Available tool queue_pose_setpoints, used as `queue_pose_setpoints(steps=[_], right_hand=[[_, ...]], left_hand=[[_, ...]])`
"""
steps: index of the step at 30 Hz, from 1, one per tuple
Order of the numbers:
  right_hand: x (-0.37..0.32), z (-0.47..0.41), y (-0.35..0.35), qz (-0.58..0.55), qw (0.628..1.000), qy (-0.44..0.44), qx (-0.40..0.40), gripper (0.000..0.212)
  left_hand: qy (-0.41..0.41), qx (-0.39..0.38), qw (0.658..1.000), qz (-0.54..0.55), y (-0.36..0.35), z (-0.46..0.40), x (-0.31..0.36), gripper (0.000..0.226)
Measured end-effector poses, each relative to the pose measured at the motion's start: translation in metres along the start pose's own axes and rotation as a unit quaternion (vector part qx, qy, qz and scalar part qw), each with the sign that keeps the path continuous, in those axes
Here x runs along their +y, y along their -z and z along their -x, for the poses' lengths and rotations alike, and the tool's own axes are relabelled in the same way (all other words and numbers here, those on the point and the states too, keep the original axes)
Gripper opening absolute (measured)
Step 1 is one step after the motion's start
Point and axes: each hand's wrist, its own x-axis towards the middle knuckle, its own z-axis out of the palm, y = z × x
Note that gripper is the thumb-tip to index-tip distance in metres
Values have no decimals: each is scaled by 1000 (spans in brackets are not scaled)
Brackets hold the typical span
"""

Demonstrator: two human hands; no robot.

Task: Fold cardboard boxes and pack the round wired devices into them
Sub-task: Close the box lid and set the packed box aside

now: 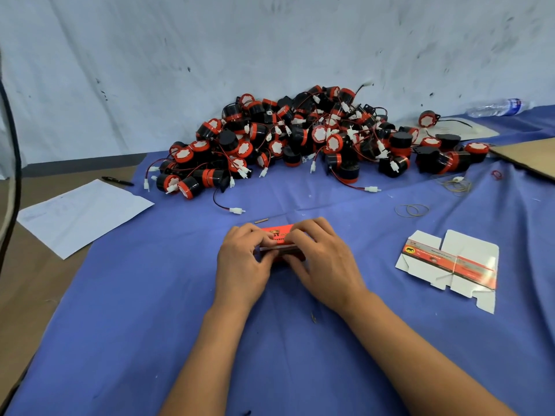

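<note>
A blue cloth-covered surface [150, 295] meets a smudged white wall [270, 40], a heap of round black-and-red wired devices [300, 139] against it. Nearer, the left hand [243, 262] and right hand [324, 259] both pinch a small red cardboard box [277, 232] between them

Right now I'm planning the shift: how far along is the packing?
No finished boxes are in view. Both hands, left hand and right hand, grip one red printed cardboard box. Left: the big pile of round black-and-red wired devices and the banded flat box blanks.
</note>
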Motion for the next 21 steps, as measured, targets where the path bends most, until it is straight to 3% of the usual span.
queue_pose_setpoints(steps=[8,11,21], right_hand=[[-10,-1,5,25,999,3,-26,12],[-13,-1,5,21,1000,0,-20,19],[-10,-1,1,10,1000,19,15,14]], left_hand=[[-19,8,999,-24,0,2,1,21],[-16,13,1000,-12,-1,3,1,21],[4,-2,1000,10,-2,4,2,24]])
